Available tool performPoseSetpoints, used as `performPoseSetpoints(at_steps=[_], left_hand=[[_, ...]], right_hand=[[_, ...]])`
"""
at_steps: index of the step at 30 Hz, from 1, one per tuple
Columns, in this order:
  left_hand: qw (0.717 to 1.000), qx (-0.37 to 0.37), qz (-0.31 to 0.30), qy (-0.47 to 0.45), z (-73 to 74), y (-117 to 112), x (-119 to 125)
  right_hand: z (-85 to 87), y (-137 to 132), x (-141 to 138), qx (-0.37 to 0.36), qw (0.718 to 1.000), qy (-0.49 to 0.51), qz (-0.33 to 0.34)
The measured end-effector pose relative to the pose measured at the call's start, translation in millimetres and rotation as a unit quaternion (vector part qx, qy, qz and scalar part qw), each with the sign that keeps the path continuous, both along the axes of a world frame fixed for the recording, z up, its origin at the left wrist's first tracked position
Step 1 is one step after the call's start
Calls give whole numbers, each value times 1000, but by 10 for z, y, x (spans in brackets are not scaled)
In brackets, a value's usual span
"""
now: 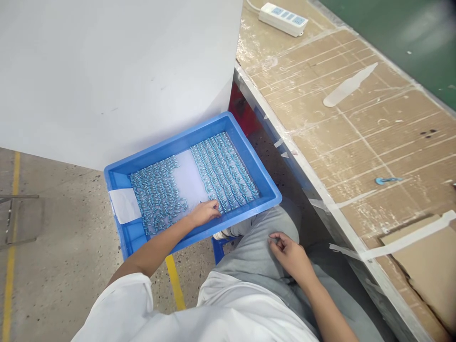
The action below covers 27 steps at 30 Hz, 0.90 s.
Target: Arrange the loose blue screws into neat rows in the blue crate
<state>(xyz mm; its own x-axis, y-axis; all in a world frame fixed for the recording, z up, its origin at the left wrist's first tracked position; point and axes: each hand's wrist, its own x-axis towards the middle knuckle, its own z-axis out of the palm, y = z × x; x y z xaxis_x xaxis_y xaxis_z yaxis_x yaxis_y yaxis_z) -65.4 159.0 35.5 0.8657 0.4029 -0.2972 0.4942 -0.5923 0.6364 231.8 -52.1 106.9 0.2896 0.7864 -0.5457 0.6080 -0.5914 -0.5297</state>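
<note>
A blue plastic tray (252,164) holds many small blue-and-metallic pieces, laid out in rows on a pale sheet (188,173). One tight block of pieces (224,171) lies at the right, and a less even group (156,192) lies at the left. My left hand (204,213) reaches over the tray's near rim, fingers pinched together at the lower edge of the right block. What is in the pinch is too small to tell. Over my grey-trousered thigh, my right hand (289,252) rests with its fingers curled in and nothing visible in them.
A cardboard-covered workbench (306,114) runs along the right, with a power strip (283,20) and a small blue item (388,180) on it. A large white panel (117,71) stands behind the tray. A white label (124,205) covers the tray's left rim.
</note>
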Motion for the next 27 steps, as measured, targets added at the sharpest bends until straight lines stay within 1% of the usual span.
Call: performPoseSetpoints(at_steps=[5,10,14,16,17,18,20,22,23,24,25,27], left_hand=[[1000,14,-10,19,81,23,36],[999,19,-16,22,116,25,71],[999,18,-27,4,111,7,39],[1000,11,-16,-23,118,12,-31],[999,11,6,-41,128,31,-85],[997,18,45,-59,143,66,-152],[982,56,164,-79,189,196,-325],[943,120,304,-64,245,400,-537],[917,153,365,-43,272,521,-646],[894,177,411,-20,296,646,-750],[879,188,439,3,315,771,-843],[856,197,477,40,339,1003,-972]], right_hand=[[-18,-10,-1,-4,1000,1,3],[-2,-6,-5,-6,1000,0,-3],[8,3,9,-9,1000,2,-4],[-7,2,22,-8,1000,4,-2],[-18,0,29,-7,1000,2,-1],[-27,-3,34,-5,1000,1,0],[-23,-6,36,1,1000,-1,3],[42,-1,27,11,1000,-2,15],[107,7,19,21,1000,-2,23],[193,17,13,36,999,-4,32],[298,31,11,58,998,-6,39],[536,63,36,126,991,-30,32]])
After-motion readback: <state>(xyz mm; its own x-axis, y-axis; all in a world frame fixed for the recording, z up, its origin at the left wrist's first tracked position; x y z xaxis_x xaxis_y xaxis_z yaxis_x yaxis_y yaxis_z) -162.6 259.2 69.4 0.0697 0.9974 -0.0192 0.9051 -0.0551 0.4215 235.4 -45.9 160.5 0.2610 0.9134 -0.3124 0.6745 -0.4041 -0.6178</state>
